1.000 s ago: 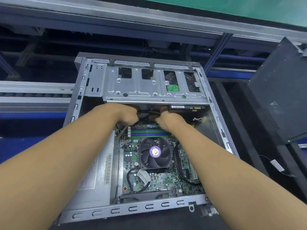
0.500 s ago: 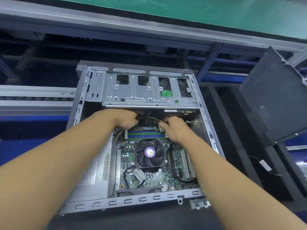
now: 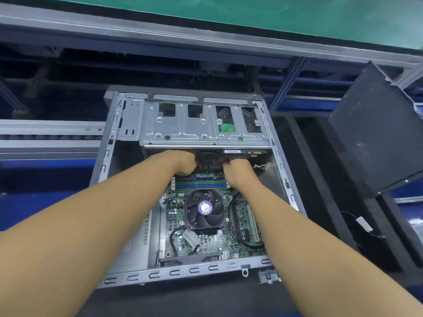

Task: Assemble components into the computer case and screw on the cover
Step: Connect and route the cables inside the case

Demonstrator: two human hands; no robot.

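Observation:
An open grey computer case (image 3: 178, 272) lies flat in front of me, its motherboard with a black CPU fan (image 3: 204, 209) exposed. A metal drive cage (image 3: 201, 124) spans the far end of the case. Both hands reach under the cage's near edge. My left hand (image 3: 183, 162) and my right hand (image 3: 238, 169) have their fingers curled around a dark cable bundle (image 3: 209, 161) between them. The fingertips are hidden in the shadow under the cage.
The dark side cover (image 3: 375, 133) leans upright at the right. A small loose cable with a white tag (image 3: 364, 224) lies on the black mat to the right of the case. A roller conveyor rail (image 3: 50, 136) runs at the left. A green surface lies beyond.
Both hands have pushed back up under the drive cage after the right one had drawn slightly toward me. The head view has shifted a little; the case stays put.

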